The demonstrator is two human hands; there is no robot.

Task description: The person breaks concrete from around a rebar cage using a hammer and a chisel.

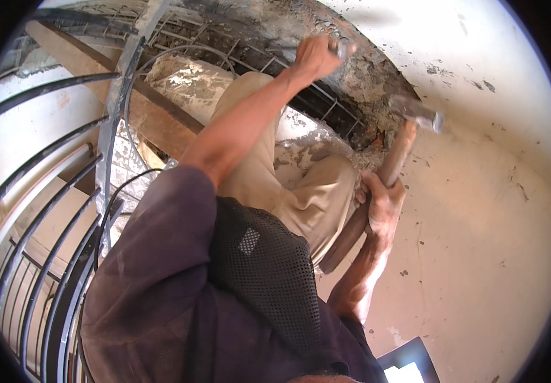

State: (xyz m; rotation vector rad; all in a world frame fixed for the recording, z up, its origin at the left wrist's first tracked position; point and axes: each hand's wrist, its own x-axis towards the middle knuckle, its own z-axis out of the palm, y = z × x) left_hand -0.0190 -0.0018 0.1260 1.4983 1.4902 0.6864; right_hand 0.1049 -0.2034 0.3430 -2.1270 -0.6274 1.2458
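My left hand (317,59) reaches up to the broken edge of the wall, its fingers closed round a metal chisel (343,48). Only the chisel's grey end shows; the rest is hidden by the fist. On the right, my right hand (385,203) is wrapped round the wooden handle of a hammer (398,156). The steel hammer head (417,113) points up, near the rough edge and apart from the chisel. The handle's lower end passes beside my knee. Chipped concrete (377,80) with bare, dark patches lies between the two hands.
Exposed steel bars (336,105) form a grid in the dark gap ahead of my knees. A black metal railing (112,115) curves along the left, with a wooden plank (160,121) behind it. A thin black cable (110,207) hangs there. A smooth plastered wall (473,242) fills the right.
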